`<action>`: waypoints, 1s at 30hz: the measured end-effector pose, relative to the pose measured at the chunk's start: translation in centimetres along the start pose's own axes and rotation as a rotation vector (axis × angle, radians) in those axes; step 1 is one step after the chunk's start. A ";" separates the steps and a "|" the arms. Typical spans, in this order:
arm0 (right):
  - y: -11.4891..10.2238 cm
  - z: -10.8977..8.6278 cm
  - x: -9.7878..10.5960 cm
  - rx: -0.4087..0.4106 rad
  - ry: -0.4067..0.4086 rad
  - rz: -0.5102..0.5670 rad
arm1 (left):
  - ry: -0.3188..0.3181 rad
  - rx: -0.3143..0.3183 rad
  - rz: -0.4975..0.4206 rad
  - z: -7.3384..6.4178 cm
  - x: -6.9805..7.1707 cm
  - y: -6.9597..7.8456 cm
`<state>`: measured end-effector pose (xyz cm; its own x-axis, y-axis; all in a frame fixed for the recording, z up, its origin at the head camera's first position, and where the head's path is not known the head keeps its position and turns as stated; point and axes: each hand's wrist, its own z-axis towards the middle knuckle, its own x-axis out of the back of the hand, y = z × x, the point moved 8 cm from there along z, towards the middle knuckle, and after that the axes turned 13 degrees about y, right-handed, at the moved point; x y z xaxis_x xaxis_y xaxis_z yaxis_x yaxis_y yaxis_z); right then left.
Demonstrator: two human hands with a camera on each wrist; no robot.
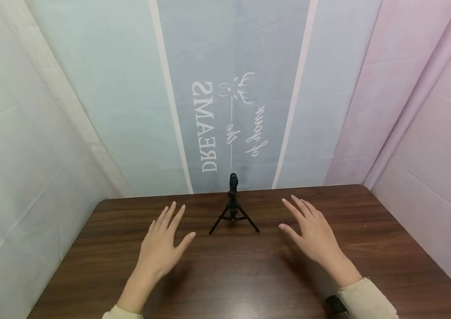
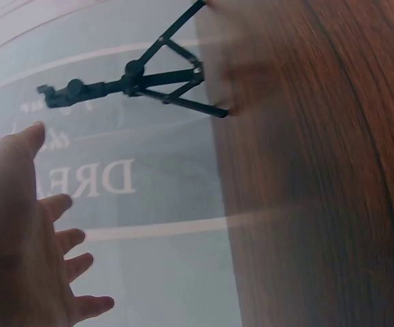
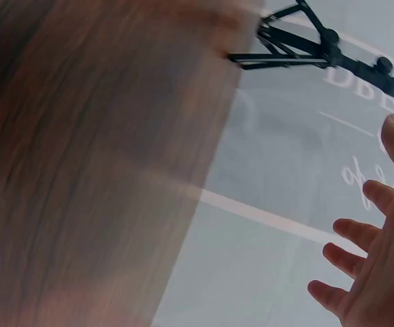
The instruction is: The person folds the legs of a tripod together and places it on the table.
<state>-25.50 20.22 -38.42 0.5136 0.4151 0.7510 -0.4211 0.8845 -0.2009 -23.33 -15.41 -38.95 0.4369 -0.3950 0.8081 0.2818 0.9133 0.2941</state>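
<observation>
A small black tripod (image 1: 233,208) stands upright on its spread legs near the back edge of the table, between the two hands. To its left, my left hand (image 1: 161,248) hovers over the tabletop with fingers spread, touching nothing. On the other side my right hand (image 1: 315,235) is held in much the same way, apart from the tripod. In the left wrist view the tripod (image 2: 132,82) appears sideways beyond the thumb of the left hand (image 2: 20,238). The right wrist view has the tripod (image 3: 326,51) above the right hand (image 3: 380,238), with a gap between them.
The dark wood-grain table (image 1: 225,274) has rounded back corners. A printed cloth (image 1: 233,53) with mirrored lettering and a deer motif hangs behind it. Pale cloth walls (image 1: 18,146) close in both sides. A black band (image 1: 336,305) shows by the right sleeve.
</observation>
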 end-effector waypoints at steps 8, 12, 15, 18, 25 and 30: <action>-0.3 0.2 -0.6 0.039 -0.025 0.024 | 0.004 -0.054 -0.070 1.2 -0.2 1.1; -0.2 0.3 -0.8 0.054 -0.025 0.056 | -0.002 -0.064 -0.106 1.8 -0.3 1.4; -0.1 0.4 -1.2 0.054 -0.044 0.083 | -0.015 -0.043 -0.125 2.3 -0.6 1.3; 0.0 0.4 -1.7 0.052 -0.079 0.112 | -0.031 -0.016 -0.151 2.6 -0.8 1.3; -0.3 0.5 -2.5 0.059 -0.110 0.186 | -0.050 -0.030 -0.234 3.8 -1.1 2.1; -0.6 0.5 -3.3 0.063 -0.163 0.238 | -0.070 -0.078 -0.281 5.0 -1.5 2.6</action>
<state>-27.36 18.24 -40.47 0.2697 0.5650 0.7798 -0.5633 0.7493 -0.3482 -27.54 -11.93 -36.83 0.2730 -0.6211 0.7347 0.4494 0.7576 0.4734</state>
